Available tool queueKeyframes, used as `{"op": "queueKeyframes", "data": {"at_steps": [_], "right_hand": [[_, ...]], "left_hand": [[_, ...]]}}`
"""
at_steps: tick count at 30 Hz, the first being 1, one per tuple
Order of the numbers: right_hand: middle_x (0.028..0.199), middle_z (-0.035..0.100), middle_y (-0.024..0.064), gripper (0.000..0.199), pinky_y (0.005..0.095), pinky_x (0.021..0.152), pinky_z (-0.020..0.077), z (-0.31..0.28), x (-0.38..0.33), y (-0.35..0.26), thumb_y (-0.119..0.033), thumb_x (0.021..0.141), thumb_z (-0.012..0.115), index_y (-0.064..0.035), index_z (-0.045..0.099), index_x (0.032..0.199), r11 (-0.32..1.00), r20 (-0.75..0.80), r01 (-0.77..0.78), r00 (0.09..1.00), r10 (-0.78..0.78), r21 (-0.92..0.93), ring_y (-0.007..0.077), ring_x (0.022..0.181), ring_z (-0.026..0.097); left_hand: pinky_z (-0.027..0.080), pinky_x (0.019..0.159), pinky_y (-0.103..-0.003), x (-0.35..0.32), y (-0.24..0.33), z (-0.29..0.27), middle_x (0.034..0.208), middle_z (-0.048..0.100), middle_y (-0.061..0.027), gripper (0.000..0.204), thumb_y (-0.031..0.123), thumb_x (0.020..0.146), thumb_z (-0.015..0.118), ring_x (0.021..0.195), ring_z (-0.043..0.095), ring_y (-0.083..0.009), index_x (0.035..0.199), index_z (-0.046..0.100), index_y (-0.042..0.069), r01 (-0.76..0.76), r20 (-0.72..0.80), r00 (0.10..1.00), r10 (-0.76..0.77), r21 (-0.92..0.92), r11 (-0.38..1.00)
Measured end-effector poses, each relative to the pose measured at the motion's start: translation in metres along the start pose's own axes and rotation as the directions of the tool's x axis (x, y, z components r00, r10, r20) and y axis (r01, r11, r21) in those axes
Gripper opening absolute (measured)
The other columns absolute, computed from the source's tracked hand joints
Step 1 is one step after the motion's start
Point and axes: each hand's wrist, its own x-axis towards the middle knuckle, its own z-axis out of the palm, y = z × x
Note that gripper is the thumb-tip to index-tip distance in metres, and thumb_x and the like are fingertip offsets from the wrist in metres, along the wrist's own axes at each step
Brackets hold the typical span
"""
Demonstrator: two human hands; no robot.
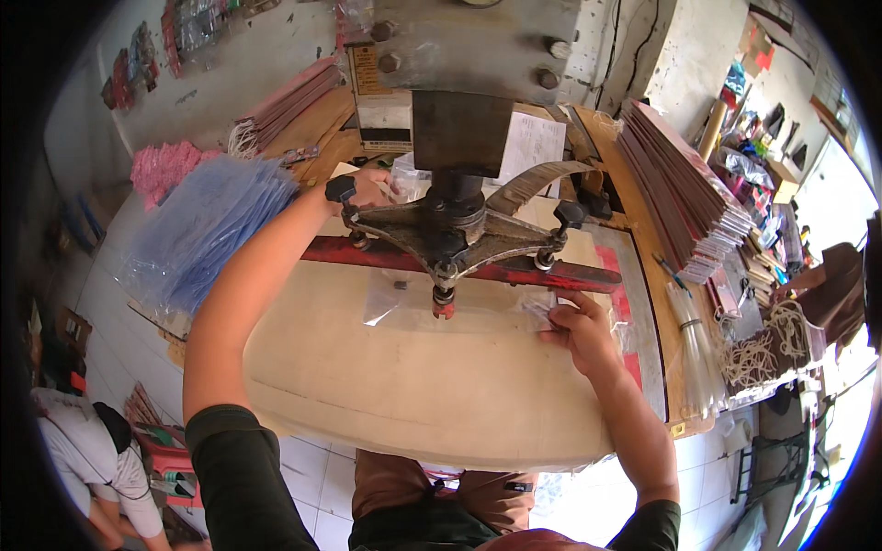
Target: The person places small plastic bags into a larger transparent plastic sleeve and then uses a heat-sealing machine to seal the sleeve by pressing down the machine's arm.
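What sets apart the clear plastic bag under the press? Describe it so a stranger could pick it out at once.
Start at the big grey press standing mid-table, then drop to the red bar beneath its spoked handwheel. Just in front of the bar, flat on the pale board, lies the clear plastic bag, its right end pinned by the right hand. Unlike the bluish bag stack at the left, it lies single and colourless.

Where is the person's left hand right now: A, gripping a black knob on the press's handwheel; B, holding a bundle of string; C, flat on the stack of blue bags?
A: the left hand grips a black knob on the press handwheel.
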Motion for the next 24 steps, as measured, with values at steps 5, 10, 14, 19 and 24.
{"op": "queueKeyframes", "data": {"at_steps": [5,10,14,19,24], "right_hand": [[0.091,0.059,0.0072,0.034,0.0342,0.069,0.0626,-0.001,0.001,0.000,-0.001,0.089,0.055,0.0034,0.054,0.123,1.000,0.003,-0.013,1.000,0.013,0.009,0.0183,0.078,0.063],[0.089,0.059,0.0071,0.033,0.0329,0.065,0.0606,-0.003,0.004,-0.002,-0.001,0.089,0.055,0.0022,0.056,0.122,0.999,-0.015,-0.048,0.999,0.048,0.003,0.0171,0.073,0.061],[0.087,0.060,0.0060,0.034,0.0321,0.062,0.0598,0.003,0.002,-0.002,-0.001,0.089,0.055,0.0012,0.057,0.122,0.999,-0.036,-0.047,0.998,0.046,-0.012,0.0158,0.071,0.061],[0.087,0.059,0.0057,0.036,0.0323,0.061,0.0606,0.000,0.003,0.001,-0.002,0.088,0.055,0.0010,0.056,0.124,0.999,-0.056,-0.010,0.998,0.008,-0.045,0.0155,0.070,0.060],[0.089,0.059,0.0069,0.036,0.0327,0.061,0.0609,0.004,0.001,-0.002,-0.002,0.088,0.053,0.0015,0.054,0.124,0.998,-0.049,-0.025,0.999,0.022,-0.054,0.0163,0.074,0.061]], "left_hand": [[0.041,0.060,-0.020,-0.003,0.010,-0.001,0.087,0.058,0.0031,0.012,0.002,0.085,0.068,0.073,0.052,-0.0033,0.091,0.061,0.010,0.161,-0.036,0.984,-0.173,-0.228,0.960],[0.051,0.067,-0.024,-0.002,0.027,0.001,0.096,0.068,-0.0036,0.035,-0.005,0.082,0.066,0.082,0.066,-0.0111,0.114,0.060,0.009,0.142,-0.023,0.988,-0.156,-0.294,0.945],[0.051,0.070,-0.025,-0.007,0.037,0.002,0.098,0.069,-0.0046,0.035,-0.006,0.083,0.064,0.084,0.065,-0.0115,0.115,0.060,0.009,0.187,-0.037,0.977,-0.209,-0.311,0.932],[0.050,0.073,-0.030,-0.009,0.068,0.012,0.100,0.070,0.0003,0.032,0.001,0.084,0.067,0.079,0.062,-0.0087,0.113,0.062,0.014,0.291,-0.061,0.950,-0.306,-0.179,0.940],[0.048,0.070,-0.024,-0.009,0.059,0.010,0.099,0.069,0.0010,0.030,0.004,0.083,0.068,0.078,0.061,-0.0072,0.111,0.063,0.013,0.230,-0.044,0.969,-0.245,-0.220,0.948]]}}
